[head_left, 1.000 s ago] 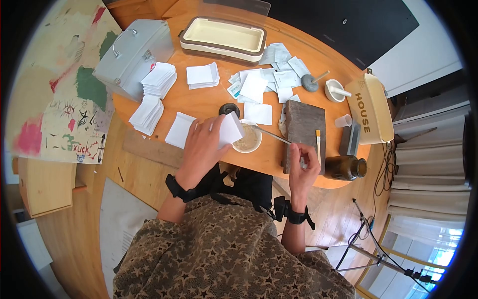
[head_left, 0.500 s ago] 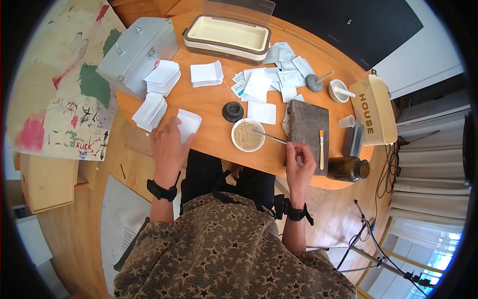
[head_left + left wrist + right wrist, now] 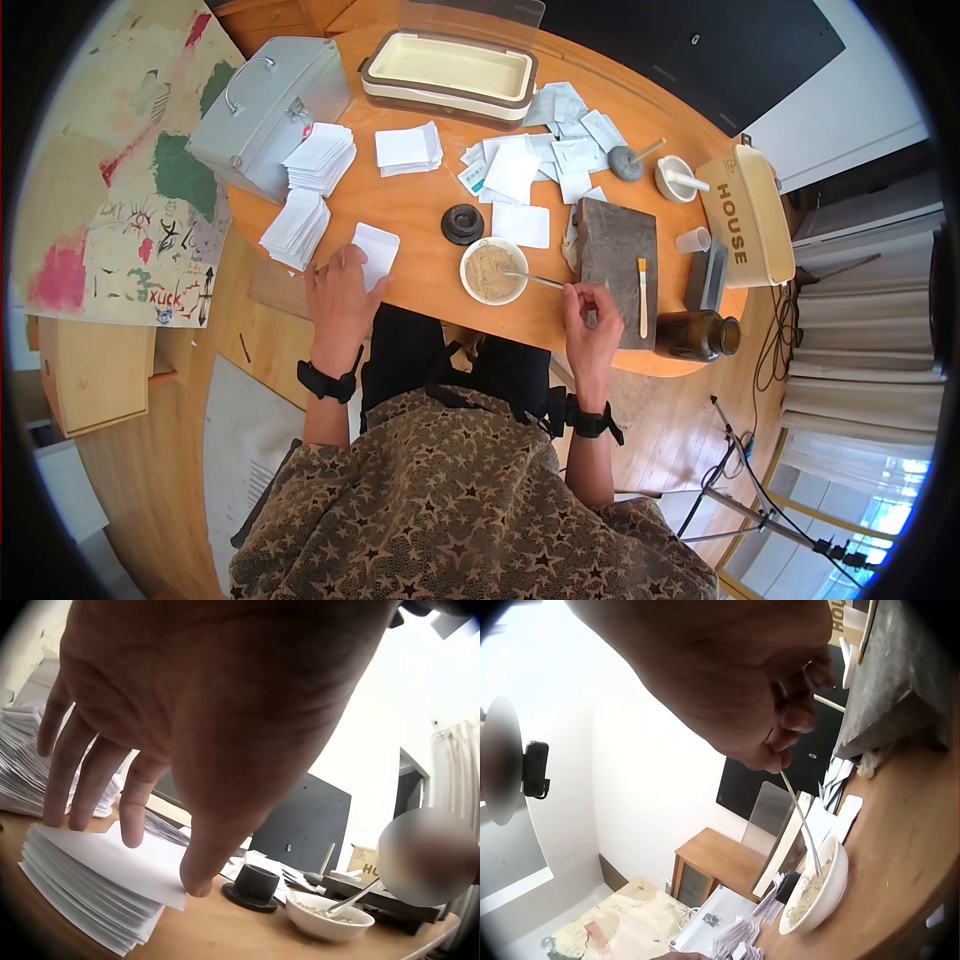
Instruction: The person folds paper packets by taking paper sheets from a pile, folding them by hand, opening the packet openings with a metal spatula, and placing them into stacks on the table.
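Left fingertips at a paper stack, right fingers on a thin metal tool.
Head view: the stack of white packets lies on the table, just ahead and inward of the left hand, its long axis running roughly away from the body; the left hand is nearer to it by far. The right hand pinches the metal tool, which slants leftward into the white bowl of pale, grainy powder. Left wrist view: the fingers are spread, tips down at the top packet, thumb at its corner; the stack looks thick, smooth on top, its layered edges uneven. Right wrist view: thumb and finger meet on the tool's upper end.
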`<action>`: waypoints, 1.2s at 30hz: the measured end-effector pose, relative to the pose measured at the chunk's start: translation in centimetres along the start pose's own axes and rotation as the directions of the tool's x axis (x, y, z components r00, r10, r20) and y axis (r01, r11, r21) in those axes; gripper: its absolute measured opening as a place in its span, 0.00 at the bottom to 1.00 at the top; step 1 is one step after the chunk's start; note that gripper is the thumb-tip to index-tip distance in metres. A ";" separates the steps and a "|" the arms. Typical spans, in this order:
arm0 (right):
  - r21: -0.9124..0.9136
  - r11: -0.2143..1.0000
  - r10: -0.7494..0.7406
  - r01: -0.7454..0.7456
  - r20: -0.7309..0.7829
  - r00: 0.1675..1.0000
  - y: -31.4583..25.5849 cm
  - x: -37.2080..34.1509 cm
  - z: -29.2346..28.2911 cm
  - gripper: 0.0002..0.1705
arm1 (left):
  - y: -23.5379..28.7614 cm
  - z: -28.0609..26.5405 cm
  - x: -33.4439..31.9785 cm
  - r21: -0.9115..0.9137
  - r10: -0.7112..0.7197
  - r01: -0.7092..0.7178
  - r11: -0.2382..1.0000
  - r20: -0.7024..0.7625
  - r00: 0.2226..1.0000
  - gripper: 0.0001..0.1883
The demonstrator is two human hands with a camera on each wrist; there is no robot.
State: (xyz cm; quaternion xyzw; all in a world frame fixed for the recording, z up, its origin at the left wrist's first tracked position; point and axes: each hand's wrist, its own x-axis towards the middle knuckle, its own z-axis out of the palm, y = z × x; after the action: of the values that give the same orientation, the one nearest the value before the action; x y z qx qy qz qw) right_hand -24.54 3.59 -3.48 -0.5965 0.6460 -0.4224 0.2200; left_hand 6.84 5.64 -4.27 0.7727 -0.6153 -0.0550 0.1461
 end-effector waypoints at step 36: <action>0.040 0.999 0.029 -0.029 0.006 1.000 0.0 -0.2 -0.2 0.09 | 1.5 -0.8 5.7 -0.046 0.238 -0.245 0.968 -0.121 0.964 0.21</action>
State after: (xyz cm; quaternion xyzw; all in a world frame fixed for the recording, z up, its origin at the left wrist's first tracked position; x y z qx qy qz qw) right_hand -24.66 3.87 -3.48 -0.5837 0.6453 -0.4305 0.2400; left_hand 6.96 -0.03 -2.52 0.6890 -0.6936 -0.0112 0.2101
